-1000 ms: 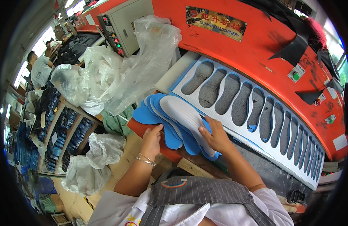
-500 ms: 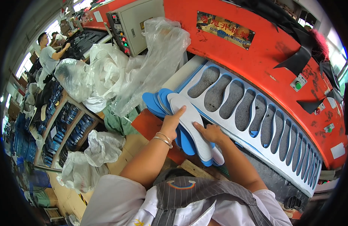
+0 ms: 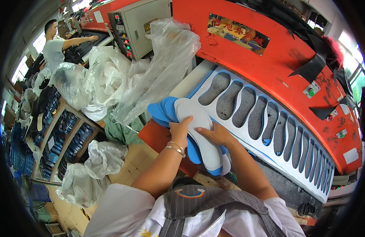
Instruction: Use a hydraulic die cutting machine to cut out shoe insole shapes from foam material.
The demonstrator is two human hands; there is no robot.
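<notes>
My left hand point(image 3: 180, 134) is closed around a stack of insoles point(image 3: 209, 152), with its thumb on the pale grey top one. My right hand point(image 3: 217, 135) grips the same stack from the other side, its thumb also lying on the top face. More insoles with blue undersides point(image 3: 159, 113) fan out to the left beyond my left hand. Just beyond my hands lies a white and blue foam sheet point(image 3: 245, 131) with a row of insole-shaped cutouts. Grey material shows through the cutouts.
A large red machine point(image 3: 238, 51) rises behind the sheet, with green buttons at its right. Clear plastic bags point(image 3: 111, 75) and a grey control cabinet point(image 3: 141, 29) stand left. A wooden rack point(image 3: 68, 134) holds blue pieces. Another person point(image 3: 54, 49) works at the far left.
The stack in my hands has been drawn together a little, its lower ends more in line. My right thumb has slid slightly left over the top insole. The other person's arm now reaches out.
</notes>
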